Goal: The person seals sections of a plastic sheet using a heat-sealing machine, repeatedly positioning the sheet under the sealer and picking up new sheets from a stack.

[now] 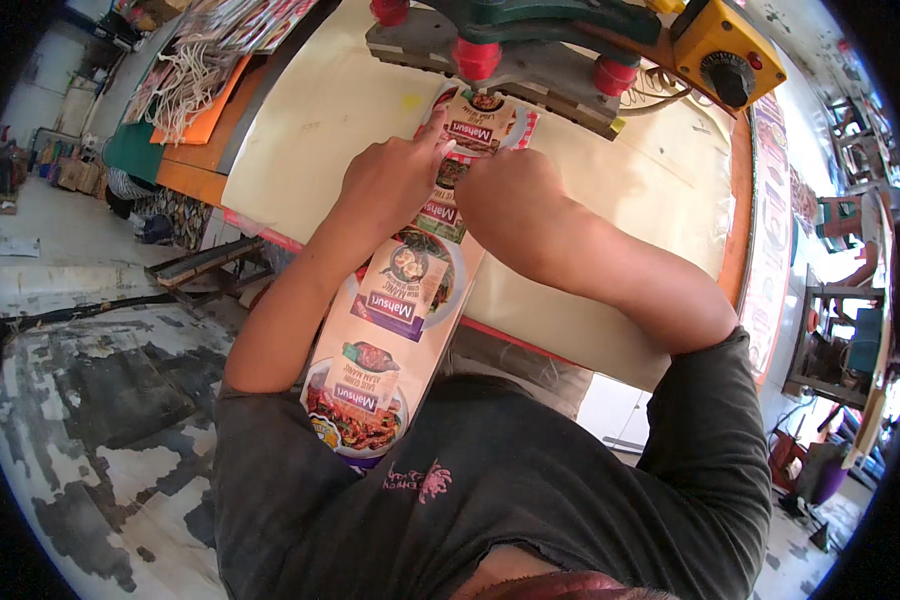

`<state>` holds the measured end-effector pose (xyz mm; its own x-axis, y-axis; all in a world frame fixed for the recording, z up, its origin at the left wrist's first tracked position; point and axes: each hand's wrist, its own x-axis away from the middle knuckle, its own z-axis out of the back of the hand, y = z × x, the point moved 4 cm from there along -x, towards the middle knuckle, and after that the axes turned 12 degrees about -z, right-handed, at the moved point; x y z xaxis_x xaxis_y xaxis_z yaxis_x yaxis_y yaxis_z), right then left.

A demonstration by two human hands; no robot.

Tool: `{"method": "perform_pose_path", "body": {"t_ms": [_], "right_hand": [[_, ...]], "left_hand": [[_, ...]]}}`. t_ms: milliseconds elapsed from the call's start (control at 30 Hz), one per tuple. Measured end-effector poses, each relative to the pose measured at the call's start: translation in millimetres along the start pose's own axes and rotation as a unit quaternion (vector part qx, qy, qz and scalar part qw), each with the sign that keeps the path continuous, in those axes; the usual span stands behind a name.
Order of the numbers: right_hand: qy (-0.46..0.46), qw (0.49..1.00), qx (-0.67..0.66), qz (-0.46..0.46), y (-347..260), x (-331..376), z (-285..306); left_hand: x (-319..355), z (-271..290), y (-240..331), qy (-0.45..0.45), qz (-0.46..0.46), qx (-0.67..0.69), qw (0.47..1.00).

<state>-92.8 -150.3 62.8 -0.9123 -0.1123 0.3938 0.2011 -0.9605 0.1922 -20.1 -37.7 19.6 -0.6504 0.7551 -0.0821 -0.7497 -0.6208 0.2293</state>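
Long printed strip [415, 290] on bench [660, 190], far end just by metal press [415, 48] at far edge, rest crossing near edge toward person's dark shirt [530, 450]. Left hand [395, 180] on strip's left side, index finger extended; right hand [515, 200] curled at right side. 2 hands close together; cannot tell if gripping. Press shows 3 red fittings [475, 58]. Yellow box [700, 40] near far right corner.
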Motion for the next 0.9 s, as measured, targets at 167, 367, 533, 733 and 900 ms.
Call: {"method": "perform_pose_path", "body": {"t_ms": [167, 367, 533, 733, 900], "right_hand": [[0.033, 0.999, -0.014, 0.01, -0.5, -0.1, -1.5], [0.049, 0.999, -0.013, 0.014, -0.4, 2.2, -1.1], [0.162, 0.986, 0.002, 0.044, 1.3, 3.5, -13.1], [0.102, 0.994, -0.01, 0.034, 0.9, 3.3, -8.0], [0.035, 0.999, 0.0, 0.018, -0.5, 2.0, -1.2]], "left_hand": [[2.1, 0.4, -2.1, 0.001, -0.003, 0.0, 1.0], [-0.6, -2.3, -4.5, -0.006, -0.018, -0.01, 1.0], [-3.0, -2.1, -6.4, -0.031, -0.007, 0.015, 0.999], [-5.9, -13.3, -19.6, -0.002, -0.067, 0.008, 0.998], [-7.4, -8.8, -15.5, -0.01, -0.037, 0.044, 0.998]]}}
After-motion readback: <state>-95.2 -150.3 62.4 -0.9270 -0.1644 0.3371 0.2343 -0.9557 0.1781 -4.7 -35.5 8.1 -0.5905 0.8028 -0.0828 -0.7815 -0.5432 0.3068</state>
